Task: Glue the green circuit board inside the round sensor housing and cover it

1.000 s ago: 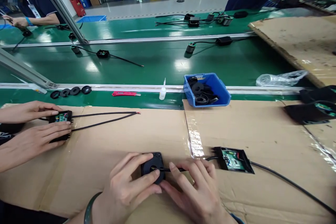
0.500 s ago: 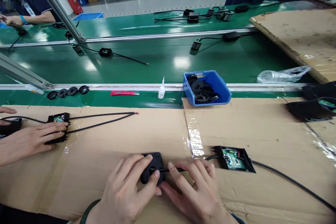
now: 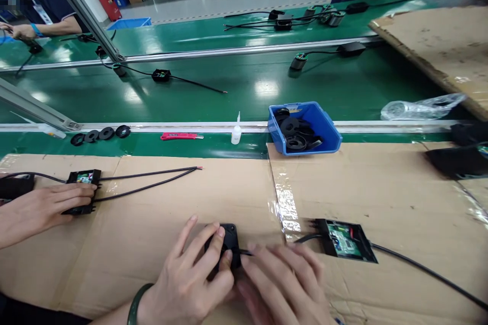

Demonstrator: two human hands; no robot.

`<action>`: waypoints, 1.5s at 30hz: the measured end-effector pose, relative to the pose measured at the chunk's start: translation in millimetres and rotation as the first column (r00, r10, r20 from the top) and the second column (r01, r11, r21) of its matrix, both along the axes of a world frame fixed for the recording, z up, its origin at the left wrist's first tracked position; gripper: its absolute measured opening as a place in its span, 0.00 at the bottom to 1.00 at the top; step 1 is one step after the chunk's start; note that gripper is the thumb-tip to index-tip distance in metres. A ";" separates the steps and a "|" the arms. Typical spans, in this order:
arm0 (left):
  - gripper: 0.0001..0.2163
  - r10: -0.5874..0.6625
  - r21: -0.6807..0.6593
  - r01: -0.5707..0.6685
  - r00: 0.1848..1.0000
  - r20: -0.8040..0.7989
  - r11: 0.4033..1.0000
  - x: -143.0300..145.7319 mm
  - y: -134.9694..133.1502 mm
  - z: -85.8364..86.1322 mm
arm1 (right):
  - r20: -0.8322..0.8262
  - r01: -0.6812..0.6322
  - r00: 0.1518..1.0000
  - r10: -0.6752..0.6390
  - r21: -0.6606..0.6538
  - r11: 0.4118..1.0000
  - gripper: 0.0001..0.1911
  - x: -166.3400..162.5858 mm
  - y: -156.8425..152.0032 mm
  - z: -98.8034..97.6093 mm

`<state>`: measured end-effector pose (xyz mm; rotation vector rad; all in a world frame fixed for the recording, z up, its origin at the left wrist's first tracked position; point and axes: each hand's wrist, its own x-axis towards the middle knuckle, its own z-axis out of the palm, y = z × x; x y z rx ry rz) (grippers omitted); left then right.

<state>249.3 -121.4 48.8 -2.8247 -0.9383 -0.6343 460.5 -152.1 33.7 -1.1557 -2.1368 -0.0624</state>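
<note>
My left hand grips a small black round-holed part on the cardboard, thumb and fingers closed around it. My right hand lies just right of it, slightly blurred, with its fingers pinched on a thin black cable that enters the part. The cable leads right to an open black housing with a green circuit board, from which a thicker black cable runs off to the right.
A co-worker's hand rests on another black housing with two wires at left. A blue bin of black parts, a glue bottle, a red knife and black rings sit by the green conveyor.
The black part has tipped up under my left fingers, and my right hand has slid closer along the cable. The co-worker's upper hand has left the housing. Items on the conveyor have drifted right.
</note>
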 end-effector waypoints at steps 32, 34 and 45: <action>0.18 -0.163 -0.121 0.177 0.980 0.117 0.977 -36.9 -6.7 -12.4 | 0.460 -0.225 0.873 0.165 0.080 0.971 0.24 -30.2 9.4 16.1; 0.18 -0.161 -0.021 0.163 0.983 0.090 0.986 -29.4 -8.3 -16.7 | 0.464 -0.231 0.869 0.172 0.073 0.970 0.19 -29.4 10.4 14.6; 0.18 -0.072 0.204 0.035 0.981 0.179 0.978 -15.4 -11.2 -29.8 | 0.323 -0.326 0.872 0.368 -0.177 0.929 0.10 -20.4 29.6 29.7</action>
